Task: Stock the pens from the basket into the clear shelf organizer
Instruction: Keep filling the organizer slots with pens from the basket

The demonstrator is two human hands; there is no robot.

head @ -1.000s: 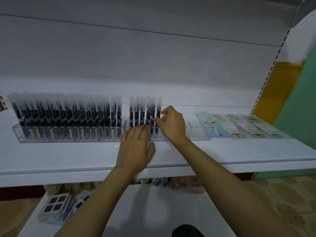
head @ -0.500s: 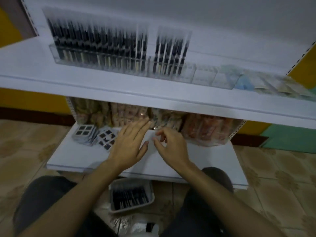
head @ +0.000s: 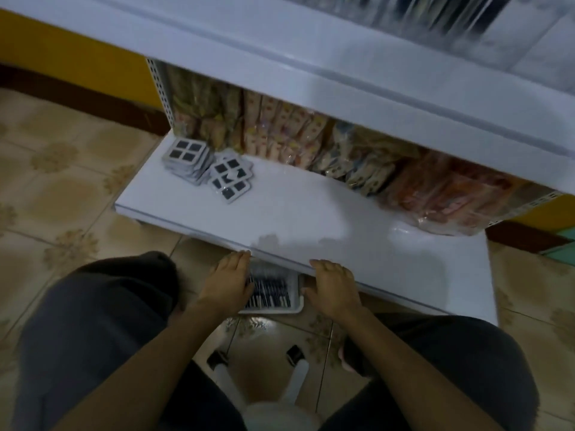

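Fingers (head: 241,259) of left hand (head: 228,284): straight, pressed together, palm down, holding nothing. Tips are level with the front edge of the lower shelf (head: 311,219). Beyond these tips and to their left, two fanned stacks of square packs (head: 186,157) lie on that shelf.

Just right of the left fingers, between both hands, the basket (head: 297,306) sits on the floor (head: 62,188) with its far end tucked under the shelf edge. The left hand overlaps its left rim in view; contact cannot be told. Pens (head: 269,295) lie flat inside in a dense layer, dark barrels side by side.

Right of the basket, the right hand (head: 334,290) is palm down over the shelf edge. Its fingers (head: 323,267) are loosely bent and close together, with nothing seen in them. It is near the basket's right rim, apparently not touching it.

Far above and right of the right fingers, the organizer (head: 435,14) stands on the upper shelf (head: 311,57), at the frame top and badly blurred. Dark upright streaks in it read as pens already stocked. Its right end looks paler, possibly unfilled, but the blur is too heavy to confirm.

Assessment: task partway. The organizer holds a good share and the basket is far from empty. No pen is in either hand, so the step in hand looks like a reach for the next batch. Left to do: grasp, lift to the organizer, repeat.
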